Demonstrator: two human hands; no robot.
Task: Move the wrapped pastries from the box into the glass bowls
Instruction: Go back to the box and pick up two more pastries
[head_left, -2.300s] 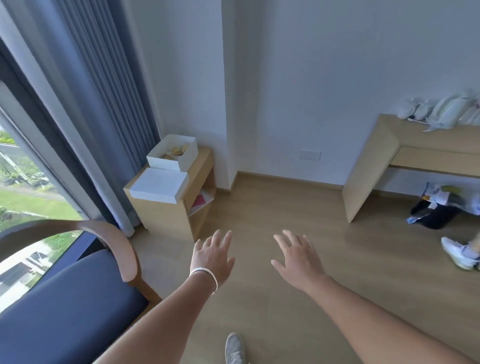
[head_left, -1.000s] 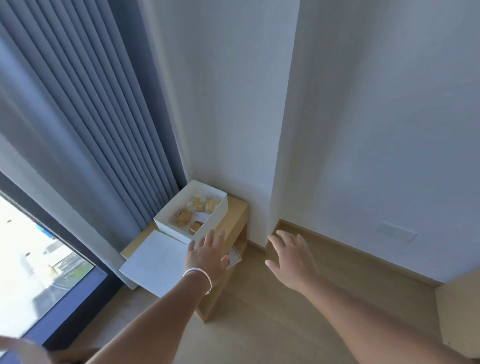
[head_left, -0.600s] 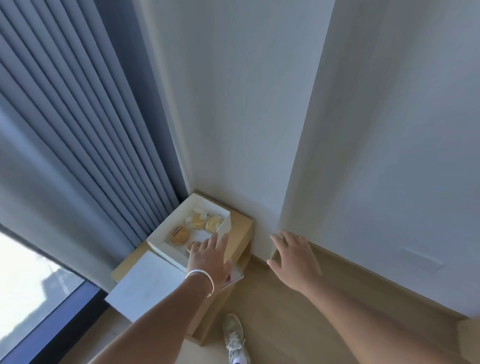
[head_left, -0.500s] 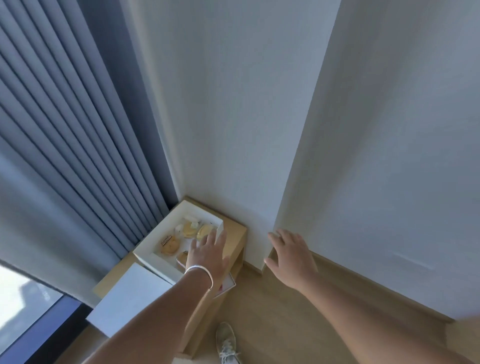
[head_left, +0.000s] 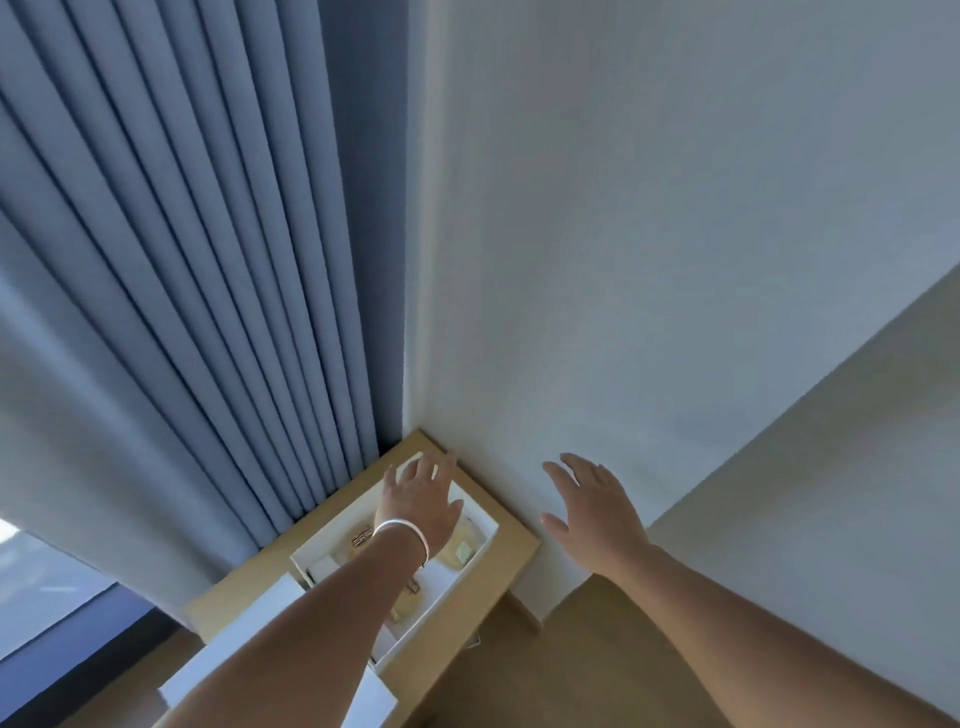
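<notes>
The left hand (head_left: 422, 501) hangs low centre with fingers spread, over the far end of the white box (head_left: 467, 571), gripping nothing. The right hand (head_left: 592, 512) hovers spread beside it, empty. Wrapped pastries (head_left: 460, 543) lie in the box on the bench (head_left: 511, 551) (bowls unseen). Better to lower onto one pastry and pinch its wrapper lightly.

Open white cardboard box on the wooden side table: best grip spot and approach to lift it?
Probably both short end walls of the open white cardboard box, coming from above. It lies flat with thin upright walls and loose wrapped pastries inside, so a level two-sided hold suits. The left hand reaches over its far end; the right hand hovers open beside.
</notes>
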